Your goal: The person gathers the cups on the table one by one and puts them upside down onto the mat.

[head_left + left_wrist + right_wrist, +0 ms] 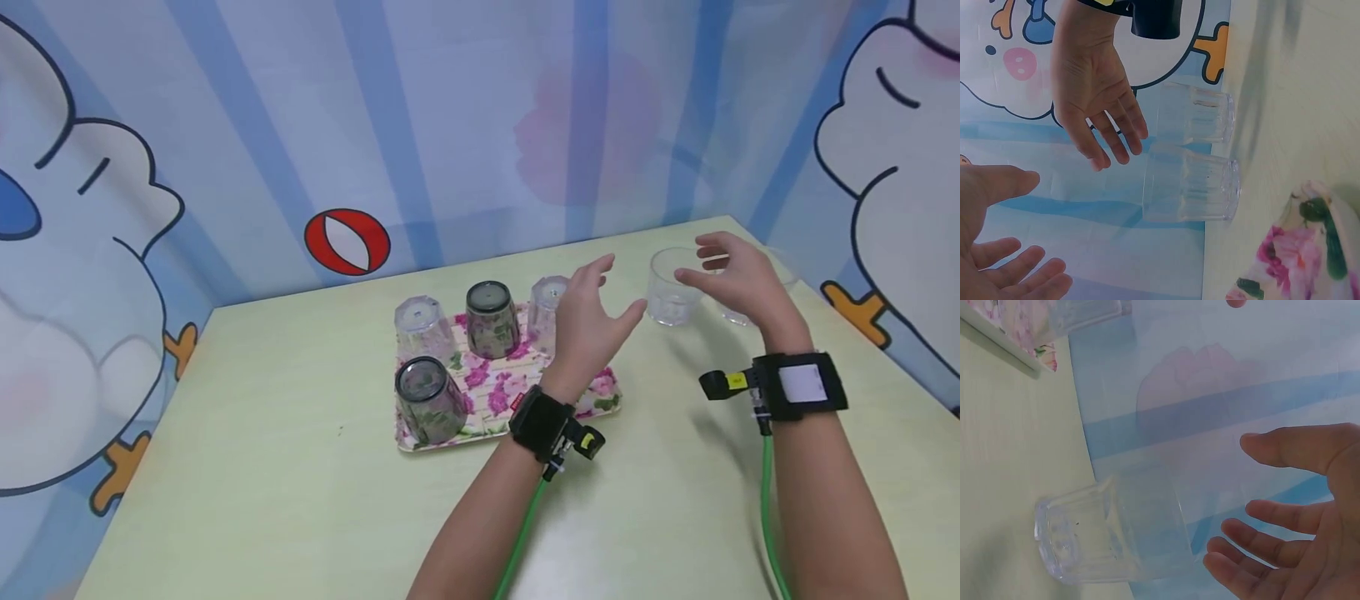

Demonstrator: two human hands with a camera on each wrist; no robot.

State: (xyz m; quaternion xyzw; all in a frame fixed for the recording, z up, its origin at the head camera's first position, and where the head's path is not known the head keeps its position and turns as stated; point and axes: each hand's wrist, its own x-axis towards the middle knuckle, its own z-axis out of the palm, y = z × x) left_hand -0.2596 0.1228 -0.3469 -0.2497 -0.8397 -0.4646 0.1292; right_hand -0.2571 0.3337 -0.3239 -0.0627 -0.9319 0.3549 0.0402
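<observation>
My left hand (588, 329) is raised over the right side of a flower-patterned tray (498, 392), fingers spread, holding nothing. Beside the back right of the table, my right hand (738, 279) hovers with loosely bent fingers and an empty palm. Just left of it stands an upright clear glass (671, 292); in the right wrist view the fingertips come near the rim of this glass (1116, 531), and contact is hard to tell. A second clear glass (1204, 115) stands beside the first, mostly behind my right hand in the head view.
Upside down on the tray are two dark grey glasses (491, 321) and two clear glasses (423, 329), one partly behind my left hand. A cartoon-printed curtain (465, 125) rises behind the pale table (300, 467). Green cables (767, 500) run from both wrist cameras.
</observation>
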